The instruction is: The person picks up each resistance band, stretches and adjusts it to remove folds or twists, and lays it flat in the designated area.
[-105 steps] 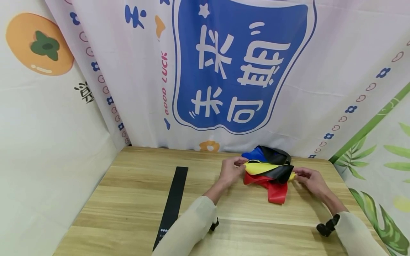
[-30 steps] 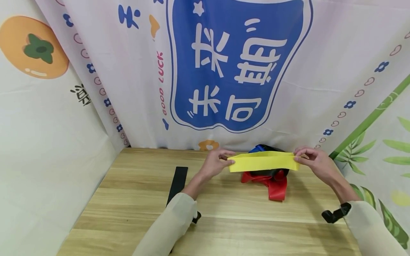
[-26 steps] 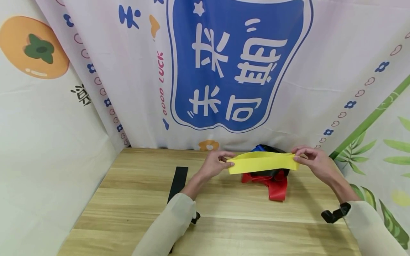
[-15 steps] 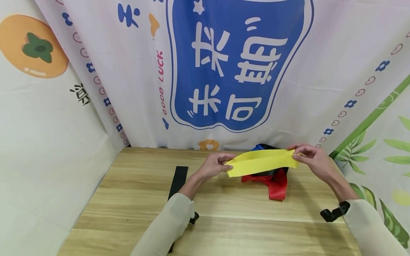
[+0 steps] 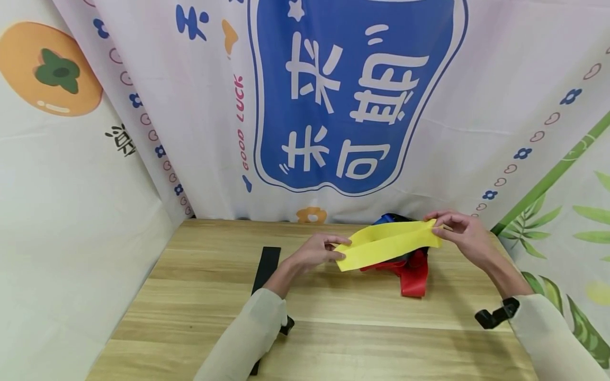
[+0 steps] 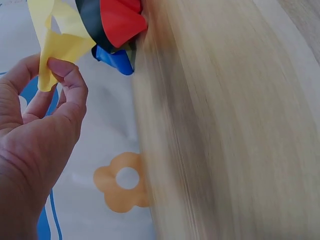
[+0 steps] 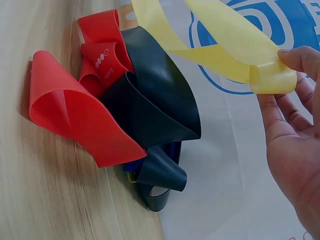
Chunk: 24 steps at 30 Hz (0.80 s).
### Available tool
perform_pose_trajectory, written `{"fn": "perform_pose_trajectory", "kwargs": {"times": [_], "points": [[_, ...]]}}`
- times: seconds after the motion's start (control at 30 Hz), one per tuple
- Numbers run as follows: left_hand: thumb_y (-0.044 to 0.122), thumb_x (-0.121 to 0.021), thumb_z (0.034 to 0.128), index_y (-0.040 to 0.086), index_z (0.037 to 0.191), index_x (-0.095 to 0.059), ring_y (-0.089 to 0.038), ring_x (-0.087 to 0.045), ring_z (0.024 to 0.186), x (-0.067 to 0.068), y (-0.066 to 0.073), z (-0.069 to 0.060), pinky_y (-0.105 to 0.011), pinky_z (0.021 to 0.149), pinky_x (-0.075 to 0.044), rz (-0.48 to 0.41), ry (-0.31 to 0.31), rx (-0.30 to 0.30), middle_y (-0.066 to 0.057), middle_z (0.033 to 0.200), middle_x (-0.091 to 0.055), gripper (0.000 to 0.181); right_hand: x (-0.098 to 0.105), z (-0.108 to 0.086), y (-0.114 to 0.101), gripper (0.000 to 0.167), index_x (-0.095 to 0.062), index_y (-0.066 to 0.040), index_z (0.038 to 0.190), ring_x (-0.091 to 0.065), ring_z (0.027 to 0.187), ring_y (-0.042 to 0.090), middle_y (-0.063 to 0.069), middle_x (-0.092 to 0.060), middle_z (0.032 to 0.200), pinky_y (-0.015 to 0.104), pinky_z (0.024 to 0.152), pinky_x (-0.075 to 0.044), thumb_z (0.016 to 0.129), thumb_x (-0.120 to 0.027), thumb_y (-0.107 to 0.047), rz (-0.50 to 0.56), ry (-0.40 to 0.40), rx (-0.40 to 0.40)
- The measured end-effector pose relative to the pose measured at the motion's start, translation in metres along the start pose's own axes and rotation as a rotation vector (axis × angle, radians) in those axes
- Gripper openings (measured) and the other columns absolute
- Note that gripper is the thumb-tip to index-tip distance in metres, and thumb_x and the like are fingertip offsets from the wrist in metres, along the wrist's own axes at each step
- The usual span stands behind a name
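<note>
A yellow loop resistance band [image 5: 383,248] hangs stretched between my two hands above the table. My left hand [image 5: 314,251] pinches its left end between thumb and fingers, lower than the other end. At its right end, my right hand [image 5: 464,237] grips the band, which folds over between thumb and fingers in the right wrist view. Beneath lies a loose pile: a red band [image 7: 80,117] with light printing, black bands [image 7: 162,85] and a blue band [image 6: 115,59]. From the head camera, the yellow band hides much of this pile.
A flat black band [image 5: 267,264] lies lengthwise on the wooden table [image 5: 362,338], partly under my left forearm. Printed cloth [image 5: 224,132] hangs along the table's back edge, right behind the pile. Wrist cameras [image 5: 495,315] sit on both cuffs.
The yellow band has been lifted off the pile and spread between both hands. Over the last second its left end has dipped and its right end has risen slightly, tilting it.
</note>
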<state>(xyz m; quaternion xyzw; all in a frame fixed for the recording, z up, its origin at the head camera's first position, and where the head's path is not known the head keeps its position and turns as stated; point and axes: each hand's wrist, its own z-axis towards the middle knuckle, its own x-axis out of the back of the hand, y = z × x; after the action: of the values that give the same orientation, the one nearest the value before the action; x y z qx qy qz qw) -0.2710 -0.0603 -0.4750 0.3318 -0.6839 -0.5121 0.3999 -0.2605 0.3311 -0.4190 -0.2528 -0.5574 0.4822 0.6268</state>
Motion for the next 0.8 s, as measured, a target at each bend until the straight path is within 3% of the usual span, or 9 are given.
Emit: {"fn": "perform_pose_trajectory", "kwargs": {"times": [0.2, 0.4, 0.57, 0.8], "points": [[0.004, -0.076, 0.0961, 0.011, 0.132, -0.074, -0.023, -0.067, 0.097, 0.001, 0.004, -0.006, -0.056, 0.102, -0.056, -0.075, -0.003, 0.018, -0.009, 0.13, -0.065, 0.037, 0.0, -0.001, -0.001, 0.017, -0.07, 0.003, 0.102, -0.066, 0.111, 0.007, 0.001, -0.069, 0.125, 0.017, 0.085, -0.058, 0.101, -0.074, -0.013, -0.003, -0.006, 0.012], [0.012, -0.076, 0.0982, 0.009, 0.131, -0.074, -0.024, -0.067, 0.1, 0.011, 0.005, -0.013, -0.053, 0.1, -0.058, -0.05, 0.003, 0.006, -0.011, 0.135, -0.064, 0.033, 0.003, -0.002, 0.002, 0.018, -0.068, 0.006, 0.104, -0.064, 0.114, 0.007, -0.003, -0.07, 0.125, 0.016, 0.087, -0.056, 0.104, -0.069, -0.011, 0.031, -0.014, 0.031], [0.011, -0.076, 0.0961, 0.005, 0.131, -0.073, -0.028, -0.068, 0.101, 0.019, 0.002, -0.017, -0.054, 0.101, -0.058, -0.033, 0.023, -0.019, -0.012, 0.128, -0.068, 0.035, 0.007, -0.003, 0.003, 0.017, -0.066, 0.006, 0.105, -0.064, 0.116, 0.007, -0.001, -0.071, 0.125, 0.016, 0.086, -0.055, 0.106, -0.066, -0.011, 0.047, -0.027, 0.036], [0.012, -0.076, 0.0982, 0.002, 0.123, -0.074, -0.034, -0.068, 0.098, 0.024, 0.0, -0.023, -0.06, 0.1, -0.056, -0.018, 0.063, -0.032, -0.012, 0.111, -0.071, 0.027, 0.007, -0.002, 0.005, 0.019, -0.067, 0.004, 0.105, -0.07, 0.099, 0.01, -0.01, -0.076, 0.114, 0.019, 0.081, -0.058, 0.105, -0.068, -0.015, 0.01, -0.012, -0.004]]}}
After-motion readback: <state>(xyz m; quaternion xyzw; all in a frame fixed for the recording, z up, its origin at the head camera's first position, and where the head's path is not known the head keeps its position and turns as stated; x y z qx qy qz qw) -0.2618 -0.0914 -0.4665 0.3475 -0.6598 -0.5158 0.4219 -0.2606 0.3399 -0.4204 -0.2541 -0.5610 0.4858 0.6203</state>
